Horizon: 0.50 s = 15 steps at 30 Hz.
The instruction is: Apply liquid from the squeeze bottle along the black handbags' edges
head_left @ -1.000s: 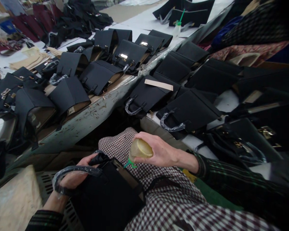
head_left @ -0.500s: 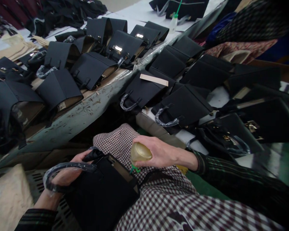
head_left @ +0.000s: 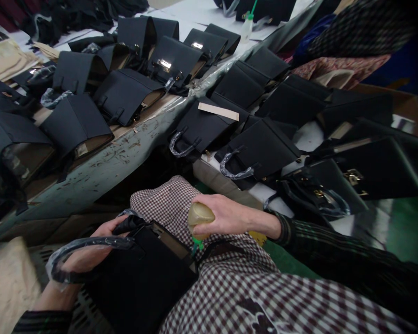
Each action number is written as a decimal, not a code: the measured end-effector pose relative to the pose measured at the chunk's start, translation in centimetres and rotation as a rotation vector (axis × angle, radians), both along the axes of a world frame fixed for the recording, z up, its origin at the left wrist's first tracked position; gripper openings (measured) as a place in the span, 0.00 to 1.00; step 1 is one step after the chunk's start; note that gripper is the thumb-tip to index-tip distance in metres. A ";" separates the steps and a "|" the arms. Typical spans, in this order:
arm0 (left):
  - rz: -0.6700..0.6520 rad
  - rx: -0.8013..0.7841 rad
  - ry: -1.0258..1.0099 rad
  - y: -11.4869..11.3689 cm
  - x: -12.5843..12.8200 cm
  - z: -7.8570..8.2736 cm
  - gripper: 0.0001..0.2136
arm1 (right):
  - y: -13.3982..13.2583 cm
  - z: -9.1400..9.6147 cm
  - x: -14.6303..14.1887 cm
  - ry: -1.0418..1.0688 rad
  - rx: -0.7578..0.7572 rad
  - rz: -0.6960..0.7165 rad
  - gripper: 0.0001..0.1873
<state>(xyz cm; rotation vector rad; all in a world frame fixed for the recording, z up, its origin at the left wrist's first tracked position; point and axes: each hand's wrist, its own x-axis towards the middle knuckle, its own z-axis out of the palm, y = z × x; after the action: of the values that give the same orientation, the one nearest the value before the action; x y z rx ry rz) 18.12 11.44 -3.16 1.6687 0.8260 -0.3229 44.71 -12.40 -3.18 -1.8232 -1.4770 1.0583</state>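
A black handbag (head_left: 142, 278) rests against my lap, its opening edge facing right. My left hand (head_left: 90, 250) grips the bag near its top, beneath a plastic-wrapped handle (head_left: 87, 241); some of its fingers are hidden behind the bag. In my right hand (head_left: 226, 215) is a yellowish squeeze bottle (head_left: 200, 218), held upside down with the fingers wrapped round it. Its green nozzle (head_left: 197, 243) points down at the bag's right edge. Whether the tip touches the bag, I cannot tell. Checked cloth (head_left: 237, 283) covers my lap.
Several black handbags (head_left: 132, 93) lie on the worn-edged table (head_left: 101, 171) at left. More bags (head_left: 261, 150) are piled at right, one bearing a pale strip (head_left: 218, 111). Another green-capped bottle (head_left: 246, 28) stands at the back. A cardboard box (head_left: 409, 104) sits far right.
The bottle has tilted more upright, and its nozzle has shifted slightly along the bag's edge. My left hand still holds the bag. The whole view has shifted a little.
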 end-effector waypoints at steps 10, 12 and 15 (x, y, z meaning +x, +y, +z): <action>-0.115 0.198 -0.042 0.3 -3.0 4.9 0.16 | -0.8 -0.8 1.6 0.446 -0.157 -0.280 0.22; -0.195 0.322 -0.073 0.1 -4.0 5.5 0.14 | -1.0 -1.0 1.8 0.490 -0.114 -0.369 0.23; -0.257 0.463 -0.095 -1.1 -5.3 5.0 0.13 | -1.4 -1.8 1.8 0.400 0.017 -0.493 0.25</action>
<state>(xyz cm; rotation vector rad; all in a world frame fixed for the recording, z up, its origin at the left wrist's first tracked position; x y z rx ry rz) 12.84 10.34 1.79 2.2142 0.6447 -0.2365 46.47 -13.81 -4.97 -1.7096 -0.7501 1.0666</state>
